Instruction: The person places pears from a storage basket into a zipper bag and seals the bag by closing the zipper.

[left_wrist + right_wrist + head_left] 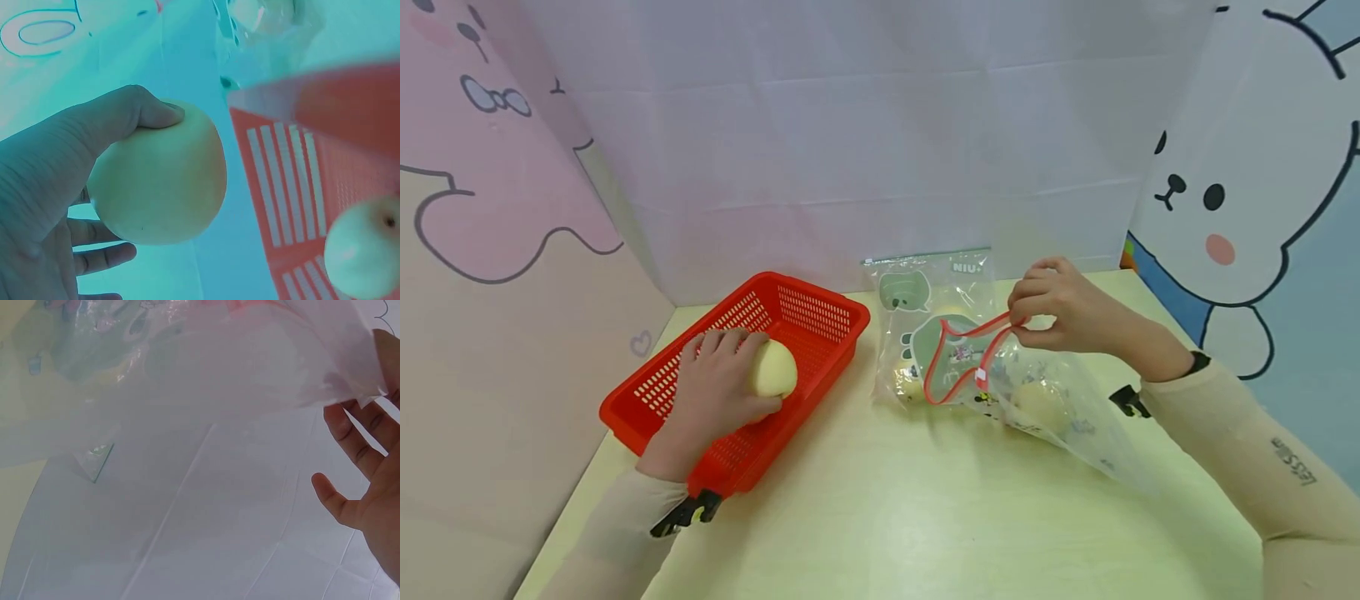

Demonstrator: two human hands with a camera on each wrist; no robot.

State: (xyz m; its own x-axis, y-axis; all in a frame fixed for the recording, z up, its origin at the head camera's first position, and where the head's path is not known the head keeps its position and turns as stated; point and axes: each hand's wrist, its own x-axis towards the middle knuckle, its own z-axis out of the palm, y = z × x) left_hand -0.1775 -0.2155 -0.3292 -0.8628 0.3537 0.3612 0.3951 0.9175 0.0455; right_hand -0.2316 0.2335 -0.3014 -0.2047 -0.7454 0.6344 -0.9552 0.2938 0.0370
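Note:
My left hand point(717, 392) grips a pale yellow round fruit point(774, 369) over the red plastic basket point(842, 312). In the left wrist view the thumb presses on top of this fruit point(162, 181), with fingers behind it. Another pale fruit point(365, 250), with a dark hollow, lies in the basket there. My right hand point(1063, 308) pinches the rim of a clear zip bag point(1097, 425) with a red zip edge, whose mouth gapes towards the left. A pale round fruit point(1041, 404) shows inside it. The right wrist view has the right hand point(369, 450) at the bag's edge.
Behind the red-edged bag lies another clear printed zip bag point(936, 279) with a green zip edge and pale fruit point(910, 379) inside. Both bags and the basket are on a light yellow table point(910, 517). A white cloth wall point(865, 150) stands at the back, with cartoon panels either side.

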